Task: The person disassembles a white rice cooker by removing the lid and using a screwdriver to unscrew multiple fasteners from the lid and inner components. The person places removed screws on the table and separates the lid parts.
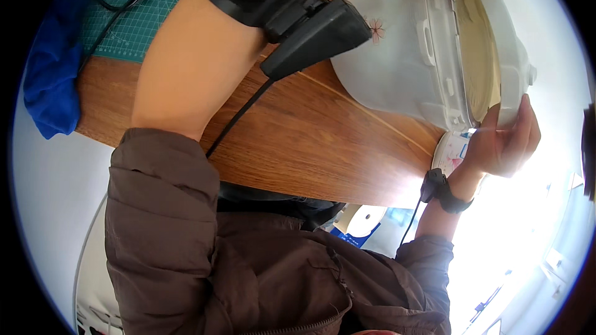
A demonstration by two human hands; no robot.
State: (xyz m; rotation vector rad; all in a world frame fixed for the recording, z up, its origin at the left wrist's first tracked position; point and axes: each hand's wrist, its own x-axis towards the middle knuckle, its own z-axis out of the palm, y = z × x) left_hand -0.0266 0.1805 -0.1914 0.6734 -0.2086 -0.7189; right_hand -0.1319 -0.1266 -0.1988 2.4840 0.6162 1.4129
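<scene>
Wooden tabletop [310,142] carries a white rice cooker [397,68] tipped on its side, its lid end facing right toward the right hand [506,139], which cups its lower rim with fingers curled. The left hand is out of frame beyond the strapped wrist, probably steadying the cooker's top, so its grip cannot be told.

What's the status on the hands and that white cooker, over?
Right hand gripping the white rice cooker's lid edge. Left hand out of frame past the top edge, forearm over the wooden table. Black cable trailing across the table.

Wooden table [298,136], green cutting mat [133,22], bright glare at right.
</scene>
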